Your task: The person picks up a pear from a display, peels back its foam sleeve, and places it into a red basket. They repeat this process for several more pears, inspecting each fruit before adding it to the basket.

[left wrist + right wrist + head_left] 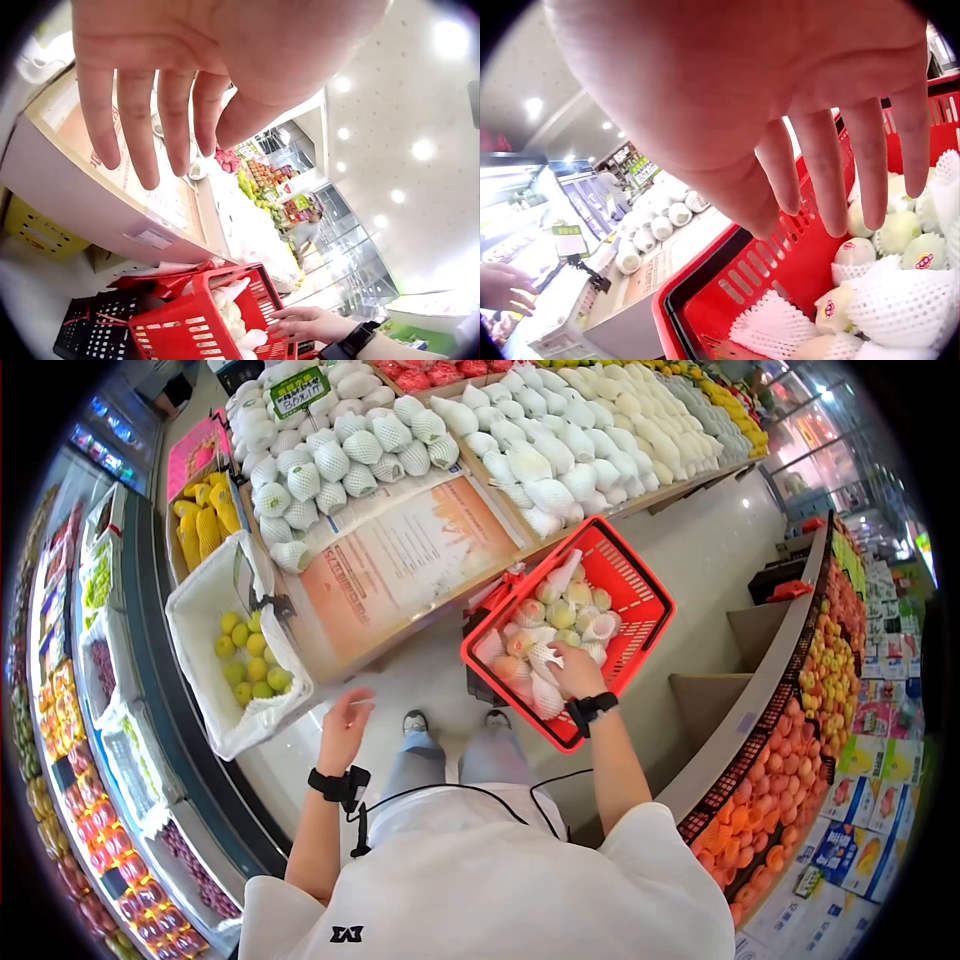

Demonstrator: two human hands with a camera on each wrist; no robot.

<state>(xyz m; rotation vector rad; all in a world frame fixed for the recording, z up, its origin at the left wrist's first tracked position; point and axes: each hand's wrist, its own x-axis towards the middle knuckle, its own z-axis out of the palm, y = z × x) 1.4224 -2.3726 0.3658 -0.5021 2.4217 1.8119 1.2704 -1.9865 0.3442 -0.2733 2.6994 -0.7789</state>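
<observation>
My right hand (578, 673) reaches over the near side of a red shopping basket (628, 645). Inside lie several pale round fruits (900, 232) with red stickers, some wearing white foam net sleeves (904, 307). In the right wrist view the fingers (821, 172) hang extended and slightly spread above the fruit, with nothing gripped. My left hand (345, 728) hovers between the display stand and my body, palm bare and fingers (135, 127) loosely extended. Closest to it is a white-lined crate (190, 620) of yellow-green fruit (250, 660).
A display stand ahead holds rows of white foam-netted fruit (360, 445) and an orange printed board (400, 550). Black crates (97, 322) sit beside the basket. Fruit shelves (760, 790) run along the right, and packed fruit (100, 830) lines the left.
</observation>
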